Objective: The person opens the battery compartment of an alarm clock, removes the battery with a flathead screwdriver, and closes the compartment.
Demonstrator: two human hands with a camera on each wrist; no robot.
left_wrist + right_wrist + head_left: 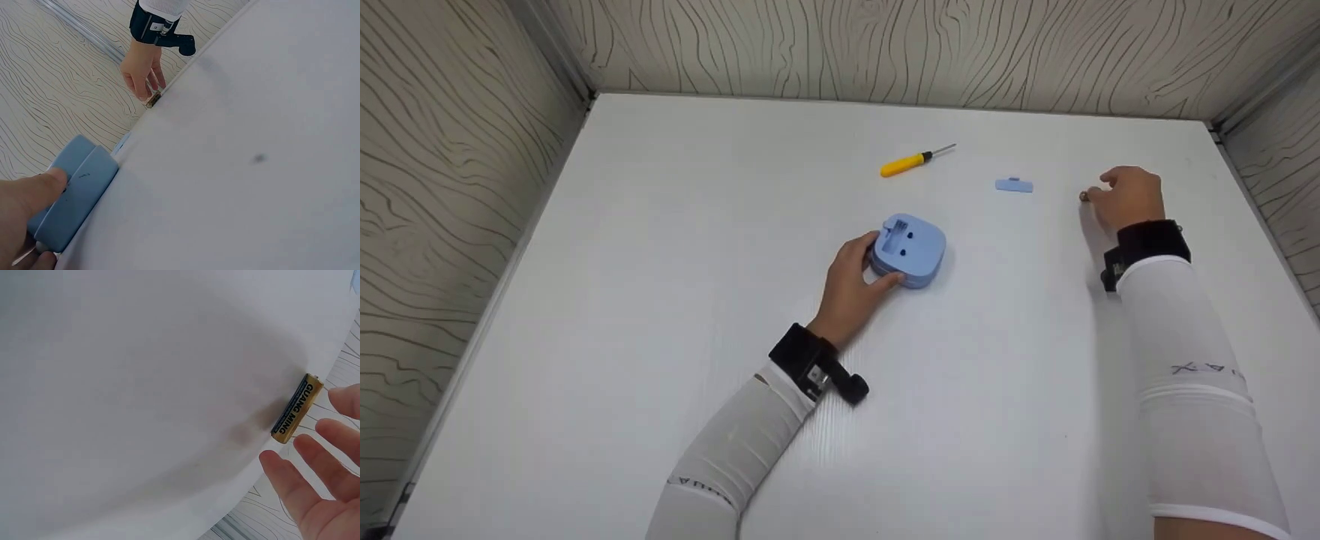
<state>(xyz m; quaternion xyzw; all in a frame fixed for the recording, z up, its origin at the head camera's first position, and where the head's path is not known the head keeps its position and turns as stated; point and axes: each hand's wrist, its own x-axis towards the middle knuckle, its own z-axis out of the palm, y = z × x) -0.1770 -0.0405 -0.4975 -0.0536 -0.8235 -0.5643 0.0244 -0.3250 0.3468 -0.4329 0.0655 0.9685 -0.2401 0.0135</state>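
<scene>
My left hand grips a light blue, rounded-square device on the table, thumb on the near edge and fingers at the far left side. A recessed compartment lies open on its upper face, beside two dark spots. In the left wrist view the thumb presses on the device. My right hand is at a gold and black battery on the right. In the right wrist view this battery, printed "GUANG MING", lies on the table; the fingers are spread beside it, apparently apart from it.
A small light blue cover with a tab lies between the device and the right hand. Farther back is a yellow-handled screwdriver, its shaft pointing right. Wood-patterned panels stand around the white table.
</scene>
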